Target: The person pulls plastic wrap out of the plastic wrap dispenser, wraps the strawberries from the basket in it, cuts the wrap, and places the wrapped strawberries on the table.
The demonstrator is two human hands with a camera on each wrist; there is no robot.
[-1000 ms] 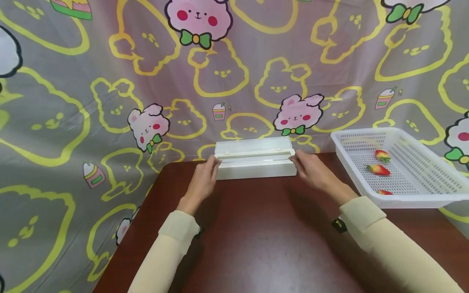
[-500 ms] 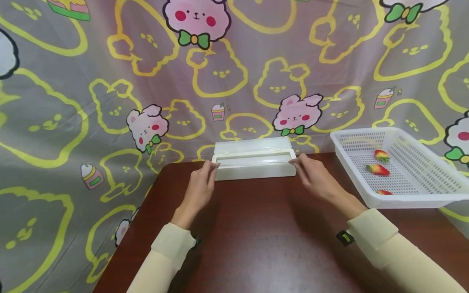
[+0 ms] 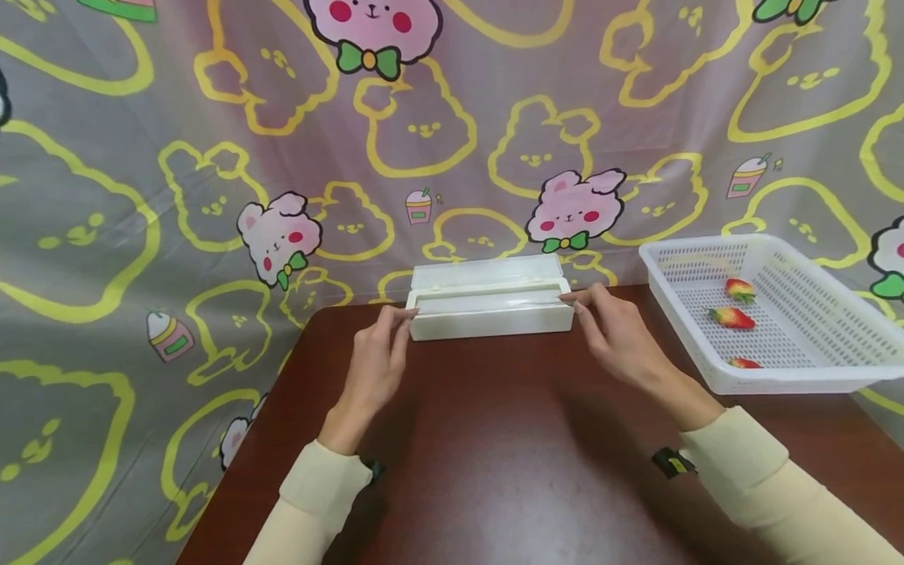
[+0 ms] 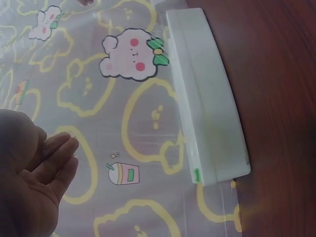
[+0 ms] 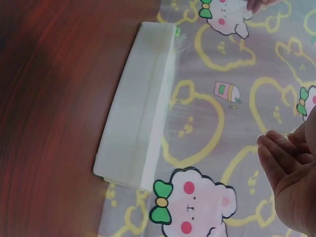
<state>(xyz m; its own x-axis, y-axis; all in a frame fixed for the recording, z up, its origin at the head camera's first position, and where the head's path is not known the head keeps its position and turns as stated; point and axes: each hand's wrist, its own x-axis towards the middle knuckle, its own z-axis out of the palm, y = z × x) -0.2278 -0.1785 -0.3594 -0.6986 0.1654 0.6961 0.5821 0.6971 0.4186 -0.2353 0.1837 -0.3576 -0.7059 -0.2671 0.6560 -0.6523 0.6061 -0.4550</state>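
A long white cling film dispenser box (image 3: 492, 322) stands at the table's back edge, its lid (image 3: 487, 271) raised behind it. Clear cling film (image 3: 519, 300) spans the box's opening. At the left end, my left hand (image 3: 374, 357) pinches the film between thumb and fingertips. My right hand (image 3: 621, 333) pinches it at the opposite end. Both wrist views show the box's long side, with the left hand's curled fingers (image 4: 59, 160) and the right hand's fingers (image 5: 281, 153) apart from it. The film is so transparent that its edges are hard to trace there.
A white perforated plastic basket (image 3: 784, 382) stands to the right, holding several red-and-yellow strawberries (image 3: 733, 318). Behind the brown table (image 3: 494, 455) hangs a grey curtain (image 3: 480, 180) printed with cartoon animals.
Both hands have drawn slightly outward from the box ends, and the film has come into view across the opening. The head view has tilted down slightly. Basket and box stay put.
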